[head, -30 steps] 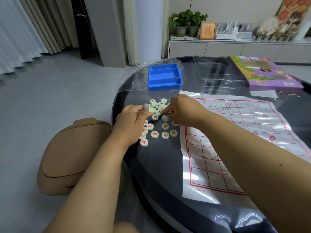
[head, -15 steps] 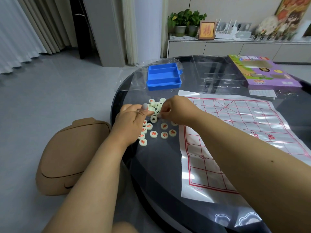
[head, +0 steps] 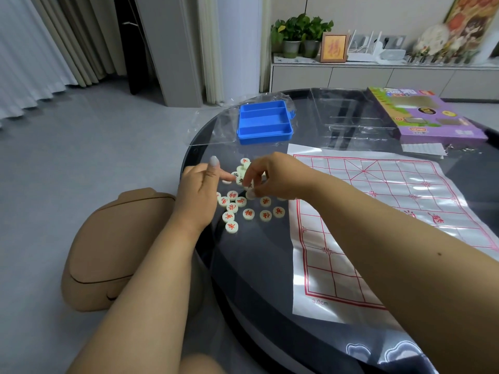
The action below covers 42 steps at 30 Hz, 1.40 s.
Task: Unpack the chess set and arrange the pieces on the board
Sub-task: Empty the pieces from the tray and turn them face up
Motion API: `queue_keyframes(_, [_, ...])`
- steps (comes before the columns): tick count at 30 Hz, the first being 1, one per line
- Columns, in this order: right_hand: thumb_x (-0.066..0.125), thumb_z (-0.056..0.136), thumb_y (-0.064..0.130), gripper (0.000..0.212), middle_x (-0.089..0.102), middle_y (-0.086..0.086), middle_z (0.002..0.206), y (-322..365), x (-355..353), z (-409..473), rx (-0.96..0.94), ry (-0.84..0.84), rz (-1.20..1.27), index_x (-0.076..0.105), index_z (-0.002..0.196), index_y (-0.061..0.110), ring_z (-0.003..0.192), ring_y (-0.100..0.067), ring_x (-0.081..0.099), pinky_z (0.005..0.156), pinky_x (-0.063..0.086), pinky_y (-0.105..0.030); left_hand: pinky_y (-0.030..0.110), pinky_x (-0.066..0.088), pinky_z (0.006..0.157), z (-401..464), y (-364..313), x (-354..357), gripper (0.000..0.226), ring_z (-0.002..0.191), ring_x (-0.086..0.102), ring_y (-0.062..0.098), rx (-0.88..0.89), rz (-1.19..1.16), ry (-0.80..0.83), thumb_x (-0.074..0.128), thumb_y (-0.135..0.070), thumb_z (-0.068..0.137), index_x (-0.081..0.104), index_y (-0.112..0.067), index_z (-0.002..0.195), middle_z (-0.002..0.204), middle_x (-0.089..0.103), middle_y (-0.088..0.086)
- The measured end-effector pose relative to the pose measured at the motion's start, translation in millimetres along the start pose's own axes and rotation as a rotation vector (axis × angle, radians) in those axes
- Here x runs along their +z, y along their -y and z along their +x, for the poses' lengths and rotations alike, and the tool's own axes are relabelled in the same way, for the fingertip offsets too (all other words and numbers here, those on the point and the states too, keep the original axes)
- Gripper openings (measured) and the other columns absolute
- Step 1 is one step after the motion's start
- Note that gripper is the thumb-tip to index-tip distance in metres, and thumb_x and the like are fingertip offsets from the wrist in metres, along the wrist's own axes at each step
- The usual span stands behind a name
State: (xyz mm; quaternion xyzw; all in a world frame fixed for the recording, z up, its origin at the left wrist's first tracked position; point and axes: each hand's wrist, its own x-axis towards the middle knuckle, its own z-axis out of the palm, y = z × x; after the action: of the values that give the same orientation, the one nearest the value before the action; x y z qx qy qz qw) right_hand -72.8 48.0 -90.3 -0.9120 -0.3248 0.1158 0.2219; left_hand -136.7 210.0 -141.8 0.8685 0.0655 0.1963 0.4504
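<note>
Right hand (head: 272, 179): fingers curled downward over the heap of pieces, fingertips pinching a pale disc (head: 249, 195) at the near edge of the heap.

Left hand (head: 198, 194): thumb raised, index finger extended toward the heap and touching a piece; whether the remaining fingers hold anything cannot be told.

Chess pieces (head: 248, 214): round cream discs with red or dark characters, on the dark glass table (head: 259, 265) just left of the board. Near ones lie flat, face up, mostly apart; far ones are piled together under the hands.

Board (head: 378, 211): glossy white sheet with a red grid, lying flat, its long axis running from the near table edge away toward the purple game box (head: 426, 117).

Blue tray (head: 264, 122): three compartments, beyond the pieces, resting on clear plastic wrap (head: 213, 125).
</note>
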Motion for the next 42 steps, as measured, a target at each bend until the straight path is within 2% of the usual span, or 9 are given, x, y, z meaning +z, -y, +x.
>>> queue_keyframes(7, [0.069,0.084,0.021,0.024,0.067,0.0,0.105,0,3,3,0.062,-0.006,-0.117,0.071,0.108,0.019,0.093,-0.017,0.061,0.08,0.05,-0.022,0.008,0.024,0.077,0,-1,1,0.078,0.11,0.044,0.006,-0.017,0.02,0.023,0.009,-0.063,0.085,0.075,-0.022,0.094,0.112,0.059,-0.004])
queue_keyframes(12, [0.068,0.084,0.016,0.022,0.068,0.001,0.106,-7,-13,0,0.135,-0.108,-0.105,0.072,0.106,0.016,0.097,-0.016,0.061,0.083,0.05,-0.025,0.026,0.032,0.09,1,0,1,0.075,0.111,0.048,0.01,-0.011,0.012,0.029,0.01,-0.064,0.087,0.075,-0.026,0.087,0.105,0.059,-0.008])
queue_keyframes(17, [0.069,0.084,0.022,0.02,0.07,-0.002,0.101,-15,-40,-7,0.255,-0.051,-0.306,0.072,0.103,0.016,0.095,-0.02,0.063,0.089,0.053,-0.035,0.026,0.04,0.084,-2,-4,1,0.073,0.093,0.057,0.001,-0.045,-0.056,0.06,0.015,-0.063,0.088,0.075,-0.02,0.088,0.092,0.065,-0.015])
queue_keyframes(23, [0.074,0.077,0.037,0.04,0.066,-0.006,0.097,-8,-19,-3,0.322,-0.021,-0.347,0.066,0.105,0.01,0.09,-0.023,0.061,0.074,0.048,-0.03,0.021,0.041,0.078,-4,-6,1,0.077,0.089,0.056,-0.001,-0.05,-0.054,0.078,0.015,-0.064,0.085,0.074,-0.016,0.088,0.089,0.066,-0.016])
queue_keyframes(25, [0.074,0.077,0.038,0.043,0.066,-0.006,0.098,-4,-15,-1,0.313,-0.018,-0.341,0.065,0.108,0.009,0.091,-0.023,0.061,0.078,0.052,-0.032,0.025,0.042,0.081,-4,-6,0,0.076,0.09,0.057,0.001,-0.042,-0.049,0.079,0.016,-0.065,0.085,0.075,-0.016,0.087,0.091,0.068,-0.013])
queue_keyframes(29, [0.071,0.08,0.03,0.037,0.066,-0.008,0.104,1,-12,1,0.276,0.019,-0.323,0.066,0.11,0.009,0.097,-0.023,0.062,0.088,0.053,-0.034,0.026,0.041,0.083,-3,-5,0,0.077,0.091,0.057,0.003,-0.05,-0.047,0.09,0.015,-0.065,0.085,0.074,-0.017,0.088,0.091,0.067,-0.012])
queue_keyframes(34, [0.073,0.078,0.016,0.013,0.063,-0.002,0.092,-3,-12,-8,0.173,-0.063,-0.228,0.062,0.086,0.018,0.086,-0.019,0.058,0.071,0.047,-0.025,0.021,0.041,0.078,-2,-2,0,0.077,0.091,0.058,0.001,-0.052,-0.053,0.089,0.015,-0.066,0.085,0.075,-0.018,0.089,0.093,0.068,-0.011])
queue_keyframes(37, [0.069,0.08,0.01,0.008,0.064,0.0,0.09,-7,-14,-14,0.142,-0.033,-0.204,0.068,0.084,0.017,0.086,-0.019,0.059,0.072,0.048,-0.026,0.023,0.042,0.081,-2,-1,0,0.076,0.093,0.058,0.001,-0.056,-0.059,0.089,0.016,-0.066,0.085,0.075,-0.019,0.089,0.094,0.069,-0.011])
queue_keyframes(42, [0.064,0.083,0.003,0.022,0.065,0.007,0.092,-10,-25,-21,0.124,-0.016,-0.146,0.076,0.096,0.017,0.084,-0.01,0.057,0.076,0.044,-0.02,0.021,0.041,0.079,-2,-2,0,0.076,0.091,0.058,0.0,-0.057,-0.064,0.09,0.016,-0.065,0.086,0.075,-0.018,0.09,0.091,0.068,-0.013])
